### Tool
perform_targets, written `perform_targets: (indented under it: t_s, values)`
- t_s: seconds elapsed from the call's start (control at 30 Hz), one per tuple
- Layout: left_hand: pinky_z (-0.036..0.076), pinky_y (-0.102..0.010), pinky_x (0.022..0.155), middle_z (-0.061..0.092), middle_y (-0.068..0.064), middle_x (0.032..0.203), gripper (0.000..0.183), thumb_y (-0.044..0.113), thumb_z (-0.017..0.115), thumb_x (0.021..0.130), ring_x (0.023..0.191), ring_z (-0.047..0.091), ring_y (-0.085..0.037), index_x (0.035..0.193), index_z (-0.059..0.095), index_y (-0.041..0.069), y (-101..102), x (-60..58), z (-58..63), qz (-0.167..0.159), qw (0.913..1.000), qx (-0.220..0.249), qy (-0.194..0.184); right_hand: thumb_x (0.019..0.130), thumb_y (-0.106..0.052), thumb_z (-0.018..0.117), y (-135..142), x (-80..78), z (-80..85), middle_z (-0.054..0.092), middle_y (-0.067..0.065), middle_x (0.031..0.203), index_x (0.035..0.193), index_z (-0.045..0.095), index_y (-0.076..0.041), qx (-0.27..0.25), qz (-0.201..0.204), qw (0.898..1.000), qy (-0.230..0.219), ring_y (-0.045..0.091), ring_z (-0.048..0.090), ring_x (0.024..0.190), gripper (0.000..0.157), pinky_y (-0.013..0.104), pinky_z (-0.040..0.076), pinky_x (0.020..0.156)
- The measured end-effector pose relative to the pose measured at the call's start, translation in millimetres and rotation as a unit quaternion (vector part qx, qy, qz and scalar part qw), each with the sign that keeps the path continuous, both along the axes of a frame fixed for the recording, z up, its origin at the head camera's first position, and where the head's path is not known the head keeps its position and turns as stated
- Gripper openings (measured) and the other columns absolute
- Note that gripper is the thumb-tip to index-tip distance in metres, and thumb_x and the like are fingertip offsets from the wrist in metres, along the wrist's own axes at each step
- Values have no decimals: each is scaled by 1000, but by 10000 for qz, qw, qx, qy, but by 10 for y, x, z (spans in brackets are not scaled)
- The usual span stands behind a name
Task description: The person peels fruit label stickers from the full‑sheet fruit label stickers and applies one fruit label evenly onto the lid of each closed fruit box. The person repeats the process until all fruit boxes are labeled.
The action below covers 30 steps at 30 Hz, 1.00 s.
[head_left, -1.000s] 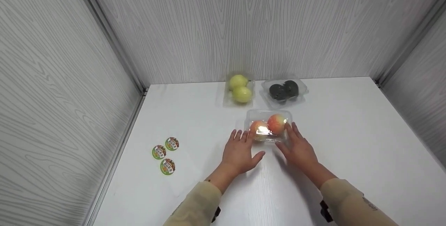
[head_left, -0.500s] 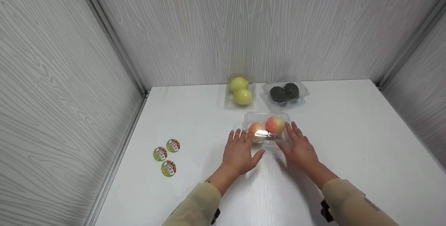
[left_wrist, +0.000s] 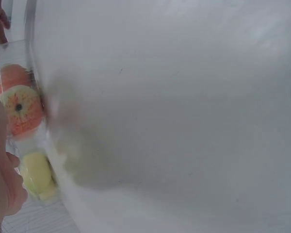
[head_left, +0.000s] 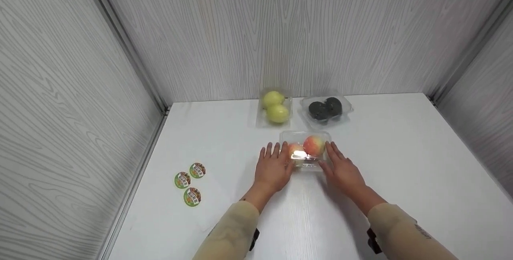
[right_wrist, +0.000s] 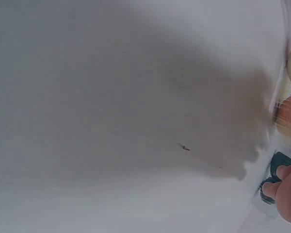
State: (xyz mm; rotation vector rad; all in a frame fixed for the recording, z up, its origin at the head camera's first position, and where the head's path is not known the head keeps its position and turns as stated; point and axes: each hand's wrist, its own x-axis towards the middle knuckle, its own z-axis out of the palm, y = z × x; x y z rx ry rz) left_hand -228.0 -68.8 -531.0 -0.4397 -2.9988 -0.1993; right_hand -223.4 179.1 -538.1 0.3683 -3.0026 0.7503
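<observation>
A clear plastic clamshell box (head_left: 305, 133) holding two red-and-yellow apples (head_left: 314, 145) sits on the white table between both hands. At its left side is my left hand (head_left: 272, 172), fingers straight and thumb at the near left corner; it covers part of the left apple. My right hand (head_left: 345, 175) lies along the right side, fingers extended and fingertips right at the wall. In the left wrist view an apple (left_wrist: 20, 109) shows its dark dimple beside the hand. The right wrist view shows fingertips (right_wrist: 271, 189) near the box's edge.
Behind stand two more clear boxes, one with two yellow lemons (head_left: 277, 113), the other with two dark avocados (head_left: 333, 107). Three round printed stickers (head_left: 192, 196) lie at the left of the table (head_left: 224, 132). Wood-patterned panels (head_left: 256, 31) enclose the back and sides.
My left thumb has come in from the side to the box's near left corner, and the left fingers have shifted forward. The apple box has slid slightly left. The right hand stays beside it.
</observation>
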Motion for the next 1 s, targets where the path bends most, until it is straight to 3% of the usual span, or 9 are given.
perform_targets:
  t_s: [0.43,1.0]
  values:
    - [23,-51,128,45,-13,165,69,55,34,112,157,33,-33,166,35,12,13,85,-43,160,9996,-77,-219,113,-45,47,-12,30,-86,18,22,173,169,18,-4,46,132,9999,51,48,41,147,75,71,28,118]
    - [26,-52,126,48,-16,162,69,54,36,112,155,37,-35,164,38,9,-57,218,-37,111,9999,-17,-54,113,-42,48,-68,128,-103,16,20,174,169,17,-3,0,181,9998,68,43,36,152,75,71,29,118]
